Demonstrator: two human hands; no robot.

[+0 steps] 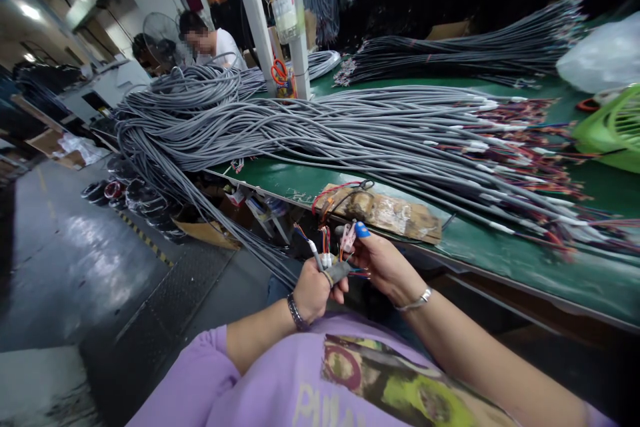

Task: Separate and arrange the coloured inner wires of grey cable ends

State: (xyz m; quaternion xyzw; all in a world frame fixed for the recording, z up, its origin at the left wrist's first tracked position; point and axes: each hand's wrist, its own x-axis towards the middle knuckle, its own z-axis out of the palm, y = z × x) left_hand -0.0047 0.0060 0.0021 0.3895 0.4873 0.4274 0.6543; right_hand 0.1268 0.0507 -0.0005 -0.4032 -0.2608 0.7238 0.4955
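My left hand (pixel 311 292) is closed around several grey cables (pixel 316 256) whose stripped ends stick up with coloured wires. Its thumb is wrapped in a grey covering (pixel 338 272). My right hand (pixel 384 265), with blue tape (pixel 361 230) on the thumb tip, is closed just to the right of those wire ends. A small pale pink, clip-like piece (pixel 348 237) sits at its fingertips; its exact kind is unclear. Loose wires (pixel 325 239) stand between the hands. Both hands are below the bench's front edge, close to my body.
A wooden block (pixel 415 219) with wires on it lies at the edge of the green bench (pixel 500 265). Long grey cable bundles (pixel 300 123) cover the bench behind. A metal post (pixel 299 33), green basket (pixel 613 133) and plastic bag (pixel 607 57) stand farther back. Another person (pixel 220 47) sits far left.
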